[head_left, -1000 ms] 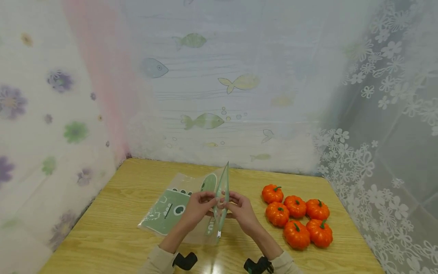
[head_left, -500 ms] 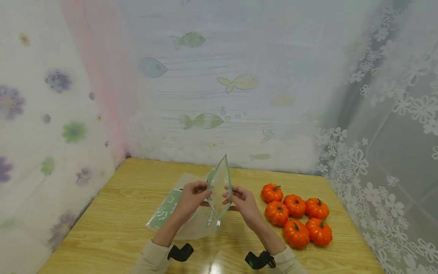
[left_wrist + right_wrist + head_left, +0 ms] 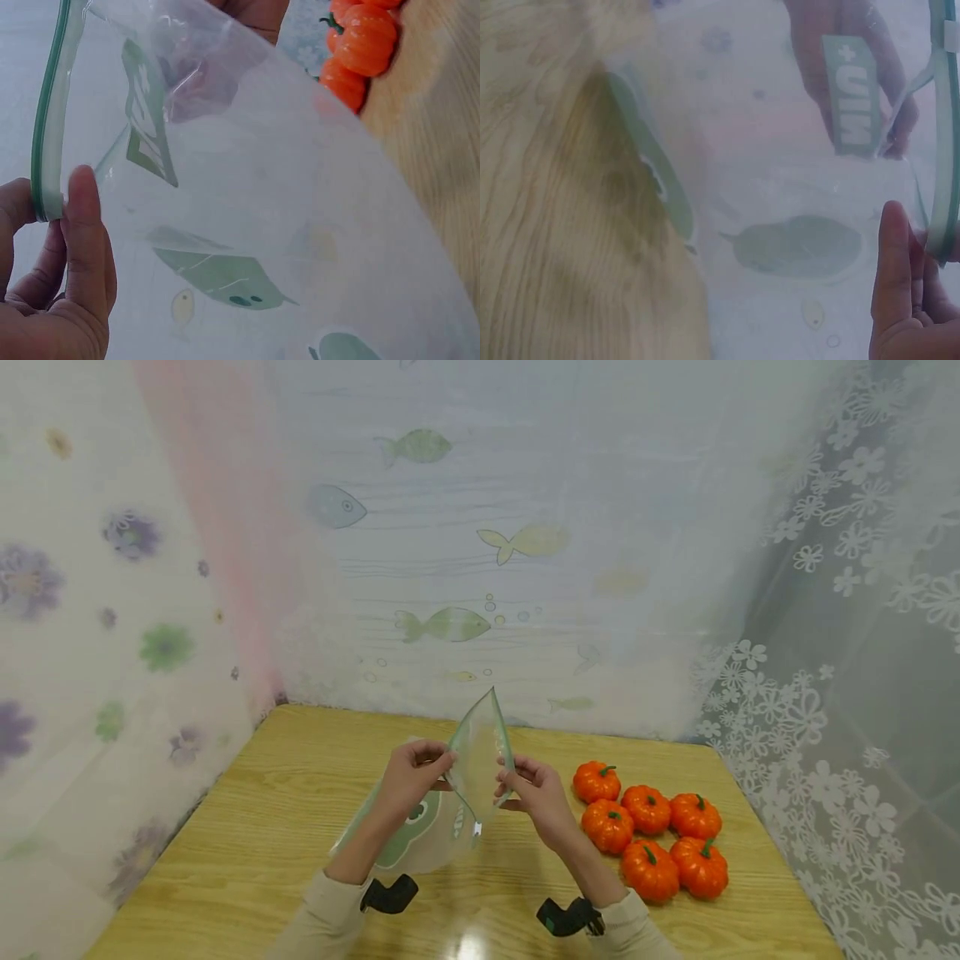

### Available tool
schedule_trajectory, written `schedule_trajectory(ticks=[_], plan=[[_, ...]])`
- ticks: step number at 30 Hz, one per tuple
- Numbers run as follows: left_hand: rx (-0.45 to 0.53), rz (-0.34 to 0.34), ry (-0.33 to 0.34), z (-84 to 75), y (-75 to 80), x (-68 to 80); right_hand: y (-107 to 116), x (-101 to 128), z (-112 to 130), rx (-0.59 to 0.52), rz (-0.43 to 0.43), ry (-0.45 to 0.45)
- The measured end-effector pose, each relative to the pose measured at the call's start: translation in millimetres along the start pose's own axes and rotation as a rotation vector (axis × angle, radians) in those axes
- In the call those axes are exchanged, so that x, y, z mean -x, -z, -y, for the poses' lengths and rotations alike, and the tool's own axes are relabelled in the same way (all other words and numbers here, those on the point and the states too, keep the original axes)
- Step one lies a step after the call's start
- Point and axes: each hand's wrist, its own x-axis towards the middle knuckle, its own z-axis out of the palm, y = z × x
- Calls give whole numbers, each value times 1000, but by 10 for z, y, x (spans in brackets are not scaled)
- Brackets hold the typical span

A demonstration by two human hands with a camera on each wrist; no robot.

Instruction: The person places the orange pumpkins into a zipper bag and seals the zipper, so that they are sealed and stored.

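Observation:
A clear zip bag [image 3: 480, 752] with a green printed pattern is held up over the table, its mouth spread apart. My left hand [image 3: 411, 777] pinches the green zip edge on the left side of the mouth. On the opposite side my right hand [image 3: 538, 793] pinches the other edge. A white slider [image 3: 477, 829] sits at the near end of the zip. In the left wrist view the thumb and fingers [image 3: 84, 225] grip the green strip [image 3: 46, 112]. The right wrist view shows the printed bag wall [image 3: 795, 244] hanging beside the right hand's fingers [image 3: 894, 277].
Several orange toy pumpkins [image 3: 648, 810] with green stems stand grouped on the right of the wooden table [image 3: 247, 810]. Curtains with fish [image 3: 450, 625] and flower prints surround the table at the back and both sides.
The hands have moved apart and the bag's mouth has gone from a narrow slit to a wide gap. The bag has been raised, and its printed body has drawn in from the left. The pumpkins stay put.

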Motion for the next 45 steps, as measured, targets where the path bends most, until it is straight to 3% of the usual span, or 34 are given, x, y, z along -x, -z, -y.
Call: schedule_trajectory(ticks=[7, 18, 33, 45], plan=[[-77, 33, -2, -79, 94, -22, 13, -22, 95, 6, 19, 7], [-61, 118, -17, -112, 138, -50, 24, -22, 178, 27, 82, 45], [55, 101, -40, -202, 212, -61, 72, -44, 267, 44, 74, 20], [57, 63, -51, -302, 379, -90, 139, -70, 358, 7, 6, -18]])
